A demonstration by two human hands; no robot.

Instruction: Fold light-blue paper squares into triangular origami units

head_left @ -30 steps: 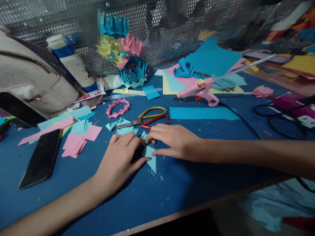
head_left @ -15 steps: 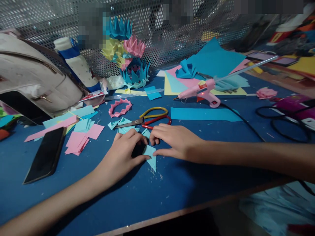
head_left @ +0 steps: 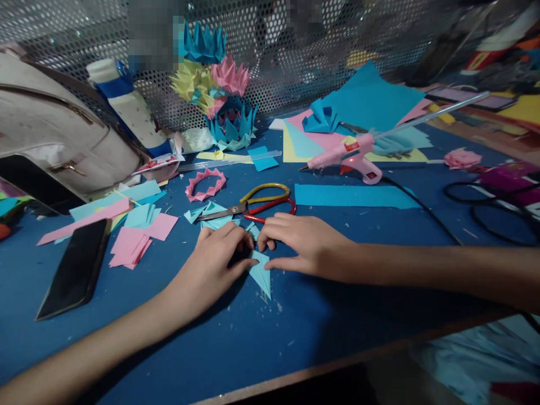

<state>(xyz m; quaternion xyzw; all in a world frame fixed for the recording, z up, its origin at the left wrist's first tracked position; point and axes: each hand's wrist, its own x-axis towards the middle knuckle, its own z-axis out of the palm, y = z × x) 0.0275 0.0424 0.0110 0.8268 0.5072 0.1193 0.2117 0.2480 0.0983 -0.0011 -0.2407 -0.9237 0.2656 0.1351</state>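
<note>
Extended both forearms (head_left: 122,332), cut off at the frame's edges, over a dark-blue bench (head_left: 202,360). Kept a small, pointed, pale-blue piece of folded paper (head_left: 262,277) down on it between left hand (head_left: 221,253) and right hand (head_left: 310,247), a thumb at each side, apparently to stop so light a piece sliding. Curled the fingers about its far end, tips partly hidden; could not tell either grip as clamped or merely resting. Had metal scissors with yellow and red loop handles (head_left: 237,210) just beyond, probably for easy reach, blades partly covering pale-blue folded paper pieces (head_left: 213,208). Had a pink zigzag paper ring (head_left: 196,195) behind these, a flat bright-blue paper strip (head_left: 354,197) rightward, then a pink plastic glue gun (head_left: 352,159), nozzle leftward. Made out little through the perforated metal panel (head_left: 291,84) at the back.
</note>
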